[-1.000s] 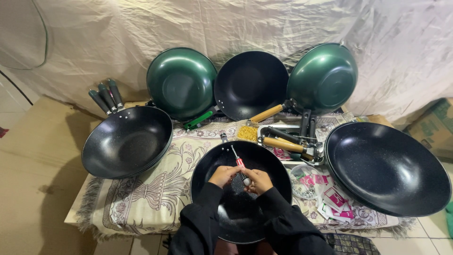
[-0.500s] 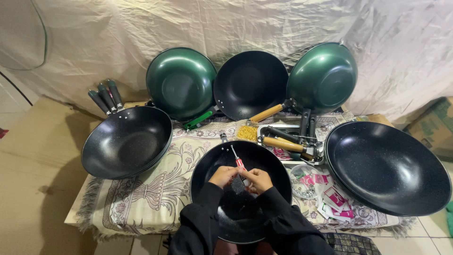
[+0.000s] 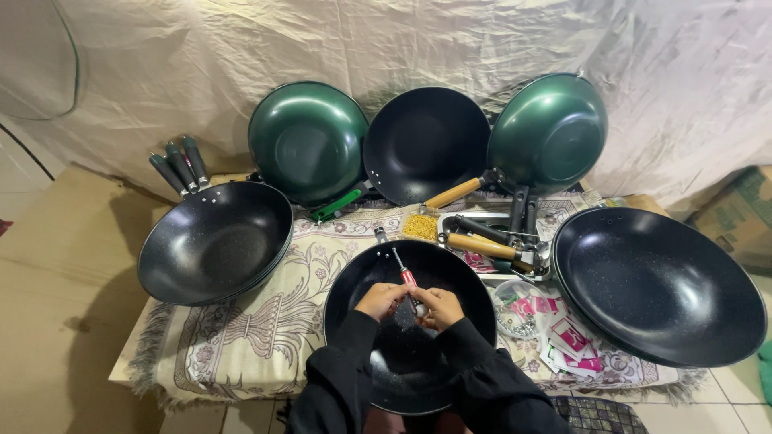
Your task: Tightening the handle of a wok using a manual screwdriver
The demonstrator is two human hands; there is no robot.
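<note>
A black speckled wok (image 3: 362,281) lies in front of me on the patterned cloth (image 3: 265,337). Both my hands are inside it, close together over its middle. My right hand (image 3: 440,307) grips a red-handled screwdriver (image 3: 404,273) whose shaft points away from me toward the far rim. My left hand (image 3: 380,300) is closed beside the screwdriver's tip, touching the right hand; what it pinches is hidden. Black sleeves cover both arms.
A stack of black woks (image 3: 215,241) sits left, a large black wok (image 3: 658,283) right. Two green woks (image 3: 309,141) and a black one (image 3: 425,143) lean on the back sheet. Wooden handles (image 3: 481,245), a bowl of screws (image 3: 515,309) and small red packets (image 3: 572,337) lie between.
</note>
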